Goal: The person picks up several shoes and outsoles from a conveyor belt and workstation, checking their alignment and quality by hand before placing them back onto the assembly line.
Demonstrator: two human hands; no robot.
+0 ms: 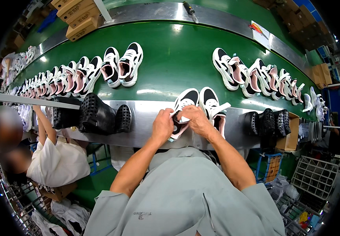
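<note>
A black and white sneaker (186,95) with a pink lining stands on the metal edge in front of me, its toe pointing away. My left hand (163,125) grips the left side of its opening, fingers closed. From the right, my right hand (200,122) is closed at the shoe's tongue and white strap; its fingertips partly hide what they pinch. The matching sneaker (208,96) stands just to the right, touching or almost touching, with its white strap sticking out loose to the right.
Rows of similar sneakers (130,65) line the green belt (174,51) on the left, with more sneakers (226,70) on the right. Black studded shapes (95,114) stand on the near metal ledge. A screwdriver (190,11) lies on the far rail. At left a person (60,161) reaches toward the line.
</note>
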